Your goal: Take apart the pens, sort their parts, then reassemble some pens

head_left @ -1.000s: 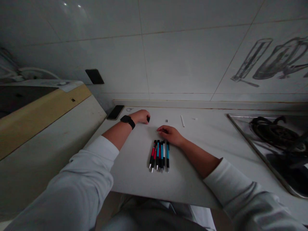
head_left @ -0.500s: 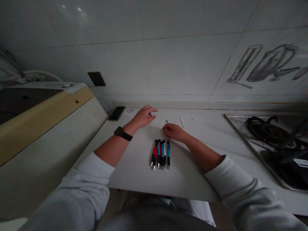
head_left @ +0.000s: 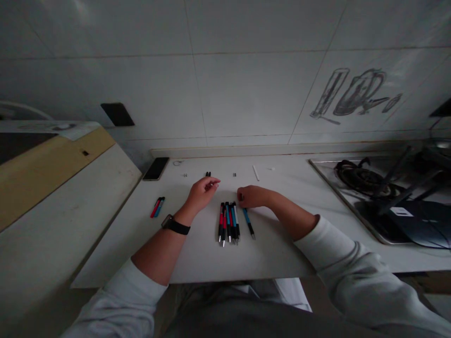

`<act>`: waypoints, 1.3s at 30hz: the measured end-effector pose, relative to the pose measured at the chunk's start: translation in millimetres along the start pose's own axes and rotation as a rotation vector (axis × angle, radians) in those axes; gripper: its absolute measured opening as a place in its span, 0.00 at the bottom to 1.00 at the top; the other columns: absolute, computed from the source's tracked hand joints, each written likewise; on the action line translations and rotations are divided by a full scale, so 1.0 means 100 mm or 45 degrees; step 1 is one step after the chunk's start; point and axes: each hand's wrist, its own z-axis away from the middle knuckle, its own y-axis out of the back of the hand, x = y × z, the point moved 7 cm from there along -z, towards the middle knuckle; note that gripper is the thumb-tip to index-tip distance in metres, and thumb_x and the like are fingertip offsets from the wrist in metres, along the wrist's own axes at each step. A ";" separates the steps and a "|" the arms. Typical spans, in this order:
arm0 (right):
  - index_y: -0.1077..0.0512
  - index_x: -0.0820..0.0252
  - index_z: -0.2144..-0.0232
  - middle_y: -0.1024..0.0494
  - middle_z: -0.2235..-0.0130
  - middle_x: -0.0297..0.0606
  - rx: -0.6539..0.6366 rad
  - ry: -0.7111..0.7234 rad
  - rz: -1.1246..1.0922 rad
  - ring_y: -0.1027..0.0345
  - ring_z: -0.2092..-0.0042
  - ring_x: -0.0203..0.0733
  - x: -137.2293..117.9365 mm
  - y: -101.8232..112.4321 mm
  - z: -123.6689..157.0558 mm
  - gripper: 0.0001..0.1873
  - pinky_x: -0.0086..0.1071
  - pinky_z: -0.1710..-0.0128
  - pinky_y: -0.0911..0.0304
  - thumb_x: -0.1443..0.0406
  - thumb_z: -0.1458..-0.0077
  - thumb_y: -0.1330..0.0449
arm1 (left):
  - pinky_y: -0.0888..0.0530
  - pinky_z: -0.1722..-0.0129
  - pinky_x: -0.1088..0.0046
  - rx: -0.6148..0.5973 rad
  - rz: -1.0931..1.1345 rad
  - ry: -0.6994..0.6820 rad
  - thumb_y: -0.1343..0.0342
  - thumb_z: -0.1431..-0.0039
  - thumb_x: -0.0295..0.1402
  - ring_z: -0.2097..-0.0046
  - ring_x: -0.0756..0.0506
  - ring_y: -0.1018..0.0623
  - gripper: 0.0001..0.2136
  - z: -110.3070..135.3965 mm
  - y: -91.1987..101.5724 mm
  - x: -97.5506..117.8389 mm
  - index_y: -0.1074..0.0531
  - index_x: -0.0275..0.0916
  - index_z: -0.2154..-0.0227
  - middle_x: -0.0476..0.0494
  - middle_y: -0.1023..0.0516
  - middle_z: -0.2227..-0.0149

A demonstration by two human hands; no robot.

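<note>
My left hand [head_left: 203,191] hovers left of a row of click pens [head_left: 228,225], its thumb and forefinger apart and nothing visible in it. The pens have red, blue and white barrels with black grips and lie side by side, silver tips toward me. My right hand [head_left: 252,196] is closed, fingers curled over the top end of a blue pen [head_left: 248,224] slanting apart from the row. That pen's upper end is partly hidden by the fingers. Beyond my left hand lie small black pieces [head_left: 208,174].
A red and a blue pen barrel [head_left: 157,207] lie at the left. A phone [head_left: 156,169], a white stick [head_left: 255,172] and tiny parts [head_left: 234,174] lie toward the wall. A gas stove [head_left: 366,188] stands right; a pale cabinet [head_left: 70,188] bounds the left.
The view has shifted. My left hand has come down nearer the pens, uncovering the barrels and black pieces. The blue pen has turned from upright in view to a slant under my right hand.
</note>
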 end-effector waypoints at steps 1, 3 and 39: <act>0.23 0.62 0.55 0.17 0.59 0.49 0.018 -0.012 0.070 0.23 0.57 0.52 0.02 0.02 0.00 0.16 0.34 0.63 0.37 0.64 0.47 0.38 | 0.24 0.56 0.69 -0.006 -0.005 -0.009 0.43 0.37 0.34 0.59 0.46 0.21 0.09 0.00 0.00 -0.05 0.21 0.40 0.57 0.43 0.18 0.57; 0.26 0.63 0.52 0.18 0.54 0.53 0.087 -0.084 0.168 0.23 0.53 0.54 0.09 0.08 0.00 0.18 0.36 0.61 0.36 0.64 0.44 0.41 | 0.25 0.57 0.69 -0.035 -0.001 -0.018 0.43 0.37 0.34 0.60 0.46 0.21 0.09 0.00 -0.02 -0.11 0.21 0.40 0.57 0.44 0.17 0.58; 0.22 0.61 0.63 0.25 0.72 0.34 0.718 0.219 -0.702 0.35 0.70 0.37 0.40 -0.04 -0.09 0.19 0.29 0.67 0.43 0.55 0.34 0.48 | 0.25 0.56 0.69 -0.002 -0.050 -0.025 0.41 0.37 0.37 0.59 0.45 0.20 0.08 0.04 -0.03 -0.07 0.22 0.41 0.59 0.46 0.18 0.60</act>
